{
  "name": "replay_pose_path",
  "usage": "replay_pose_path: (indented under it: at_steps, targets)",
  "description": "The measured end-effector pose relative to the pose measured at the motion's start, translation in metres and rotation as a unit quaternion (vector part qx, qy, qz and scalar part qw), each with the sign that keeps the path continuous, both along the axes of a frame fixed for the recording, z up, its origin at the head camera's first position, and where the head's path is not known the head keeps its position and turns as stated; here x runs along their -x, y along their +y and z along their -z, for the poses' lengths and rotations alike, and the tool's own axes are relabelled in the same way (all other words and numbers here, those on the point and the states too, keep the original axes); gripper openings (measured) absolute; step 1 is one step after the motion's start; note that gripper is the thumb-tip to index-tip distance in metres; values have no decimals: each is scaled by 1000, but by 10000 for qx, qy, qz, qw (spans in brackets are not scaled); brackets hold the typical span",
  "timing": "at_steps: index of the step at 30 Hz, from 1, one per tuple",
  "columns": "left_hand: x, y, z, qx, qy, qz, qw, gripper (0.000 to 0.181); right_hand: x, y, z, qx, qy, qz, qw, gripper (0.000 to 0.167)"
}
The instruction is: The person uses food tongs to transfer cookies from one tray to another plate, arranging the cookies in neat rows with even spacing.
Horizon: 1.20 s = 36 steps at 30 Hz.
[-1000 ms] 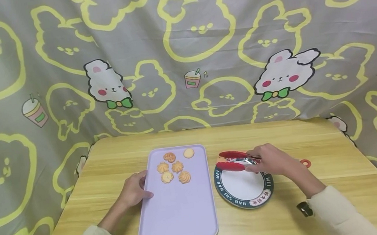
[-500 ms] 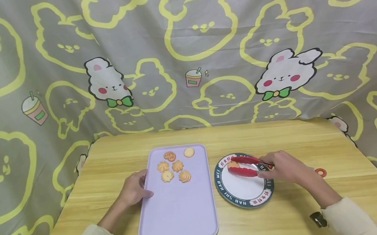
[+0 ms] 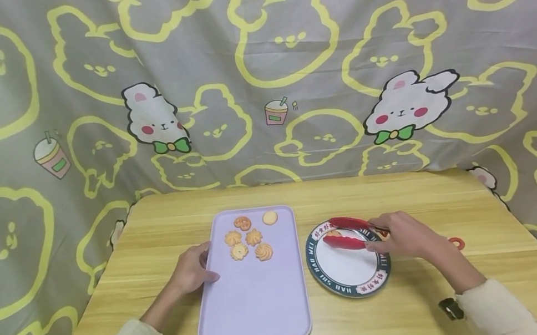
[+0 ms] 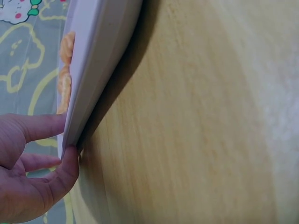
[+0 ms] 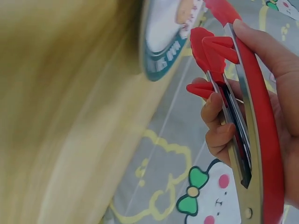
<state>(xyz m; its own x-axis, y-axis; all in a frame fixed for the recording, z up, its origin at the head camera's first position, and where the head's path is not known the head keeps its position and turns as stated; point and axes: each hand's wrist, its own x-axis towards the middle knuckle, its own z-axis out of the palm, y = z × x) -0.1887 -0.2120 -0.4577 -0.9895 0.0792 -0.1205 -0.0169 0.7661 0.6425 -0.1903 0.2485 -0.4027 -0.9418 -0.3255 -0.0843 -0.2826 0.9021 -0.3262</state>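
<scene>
By the left hand (image 3: 194, 269) the long 9 o'clock edge of the lilac tray (image 3: 251, 309) is grasped, the fingers parted only by the rim; in the left wrist view the thumb is laid on the upper face and a finger is tucked beneath. By the right hand (image 3: 402, 236) the red tongs (image 3: 348, 243) are grasped, the thumb set along 1 arm and the fingers curled round the other; the tongs' 2 arms are held spread, a clear gap being left between the red heads.

The tongs are pointed towards 9 o'clock, tipped slightly to 10, with their long axis nearly level across the view; their heads are placed over the 11 o'clock side of the round plate (image 3: 348, 269), where 1 biscuit (image 5: 183, 11) is seen in the gap; whether it is touched by them cannot be told. The tray's long axis is set from 12 to 6 o'clock; the plate is stood just beside it, at 3 o'clock, on the wooden desk (image 3: 398, 319).

At the tray's 12 o'clock end 6 biscuits are laid: a pretzel shape (image 3: 242, 224), a plain round (image 3: 270, 217) at the 1 o'clock corner, 3 flower shapes (image 3: 254, 237) and a swirl (image 3: 264, 252).
</scene>
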Motion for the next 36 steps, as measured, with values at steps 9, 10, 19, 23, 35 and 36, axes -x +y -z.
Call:
replay_pose_path:
  at_steps: [9,10,19,23,35,36]
  targets:
    - [0,0,1,-19,19,33,10000,80,9,-42,-10,73,-83,-351,9993,68]
    - [0,0,1,-17,23,33,10000,80,10,-48,-9,110,-97,-383,9992,68]
    - [0,-1,2,-10,12,-5,10000,81,14,-95,7,276,-196,-700,9970,60]
    - [1,0,1,-27,-11,-17,10000,81,15,-108,12,359,-217,-753,9963,59]
    - [0,-1,-1,-38,54,46,10000,81,17,-131,17,301,-225,-1005,9942,53]
    - [0,-1,-1,-42,51,43,10000,81,17,-132,17,289,-216,-992,9944,53]
